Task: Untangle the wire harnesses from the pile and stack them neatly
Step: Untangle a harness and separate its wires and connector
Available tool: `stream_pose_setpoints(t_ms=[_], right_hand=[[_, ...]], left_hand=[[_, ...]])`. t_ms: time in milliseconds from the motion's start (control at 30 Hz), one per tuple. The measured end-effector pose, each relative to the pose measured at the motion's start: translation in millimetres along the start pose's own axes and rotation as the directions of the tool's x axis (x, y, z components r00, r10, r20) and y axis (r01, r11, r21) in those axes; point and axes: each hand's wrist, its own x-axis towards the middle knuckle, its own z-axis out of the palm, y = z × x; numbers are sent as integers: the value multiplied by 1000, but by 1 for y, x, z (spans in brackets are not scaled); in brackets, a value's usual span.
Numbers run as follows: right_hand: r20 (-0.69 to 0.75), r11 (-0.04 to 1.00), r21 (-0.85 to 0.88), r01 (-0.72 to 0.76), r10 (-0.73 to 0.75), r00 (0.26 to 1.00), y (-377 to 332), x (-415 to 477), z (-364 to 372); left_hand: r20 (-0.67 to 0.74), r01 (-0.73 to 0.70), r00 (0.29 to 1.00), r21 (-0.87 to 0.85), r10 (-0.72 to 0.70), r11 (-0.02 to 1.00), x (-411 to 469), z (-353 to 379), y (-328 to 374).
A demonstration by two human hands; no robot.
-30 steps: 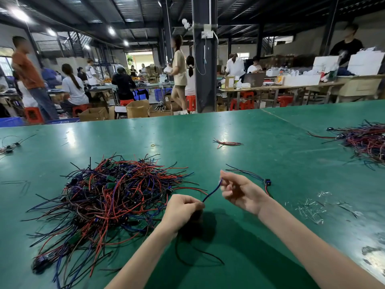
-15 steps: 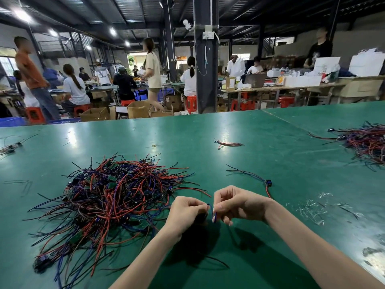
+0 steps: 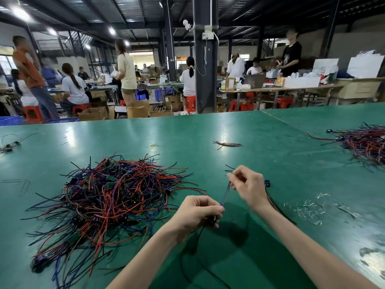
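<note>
- Hands met 0.5 s ago; now apart, blue wire [image 3: 226, 193] stretched between them, just right of main pile [image 3: 116, 197].
- Right hand [image 3: 249, 185] pinches the wire; left hand [image 3: 198, 212] clenches its lower end.
- Piles: 2 (main, far pile [image 3: 366, 142]); loose bundle [image 3: 227, 144]: 1.

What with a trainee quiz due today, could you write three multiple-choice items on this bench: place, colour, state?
1. The nearest tangled pile of red, blue and black wires lies: A left of both hands; B right of them; C between them.
2. The smooth tabletop is: A white; B green; C brown.
3. The thin blue wire is: A lying loose; B cut apart; C pinched by left hand and right hand.
A, it lies left of the left hand; B, plainly green; C, both hands' fingers grip it.
</note>
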Motion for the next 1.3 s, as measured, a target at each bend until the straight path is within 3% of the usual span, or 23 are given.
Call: stream_pose_setpoints(t_ms=[67, 133, 200, 233, 267, 300, 367, 500, 600, 667, 733, 800, 900, 1000, 1067, 1133, 1200, 1300], right_hand=[[76, 869, -315, 382, -378, 923, 5, -5, 5], [130, 824, -333, 458, -441, 888, 4, -6, 9], [58, 933, -210, 292, -286, 957, 1, -4, 10], [34, 992, -55, 117, -115, 993, -2, -1, 8], [48, 987, 135, -82, 77, 996, -4, 2, 5], [84, 918, 309, -250, 235, 968, -6, 5, 1], [155, 765, 485, -424, 402, 902, -7, 8, -6], [280, 535, 638, -554, 509, 814, -14, 12, -10], [408, 332, 696, -637, 546, 731, -19, 14, -12], [460, 248, 709, -660, 547, 699, -20, 13, -13], [448, 270, 703, -658, 552, 704, -19, 12, -13], [388, 360, 684, -635, 558, 734, -17, 12, -13], [243, 605, 583, -542, 507, 827, -11, 10, -11], [113, 889, 322, -327, 307, 945, -5, 6, -7], [65, 967, 181, -177, 168, 984, -3, 4, -7], [55, 974, 163, -158, 151, 987, -1, 4, -8], [89, 909, 301, -288, 274, 958, -2, 5, -9], [204, 652, 557, -514, 492, 846, -6, 7, -8]], left_hand=[[52, 17, 998, 8, -17, 1000, -2, 3, -3], [80, 22, 997, 12, -22, 1000, -4, 4, -5], [59, 17, 998, 12, -18, 1000, -4, 2, -5], [38, 14, 999, 15, -15, 1000, -3, 1, -5], [13, 13, 1000, 20, -13, 1000, -3, 0, -4], [-12, 14, 1000, 27, -14, 1000, -2, -1, -4], [-48, 28, 998, 41, -26, 999, 0, -2, -5], [-122, 43, 992, 56, -36, 997, 2, -4, -7], [-182, 18, 983, 31, -12, 999, 4, -9, -7], [-203, 9, 979, 22, -4, 1000, 5, -10, -7], [-210, 8, 978, 29, -2, 1000, 5, -10, -8], [-199, 4, 980, 49, 6, 999, 5, -9, -9], [-151, -24, 988, 81, 36, 996, 4, -5, -8], [-125, -31, 991, 104, 44, 994, 4, -2, -9], [-131, -17, 991, 131, 34, 991, 3, -1, -10], [-143, 0, 989, 153, 22, 988, 3, -2, -11], [-156, 6, 988, 147, 17, 989, 2, -3, -10], [-164, 12, 986, 126, 9, 992, 2, -4, -7]])
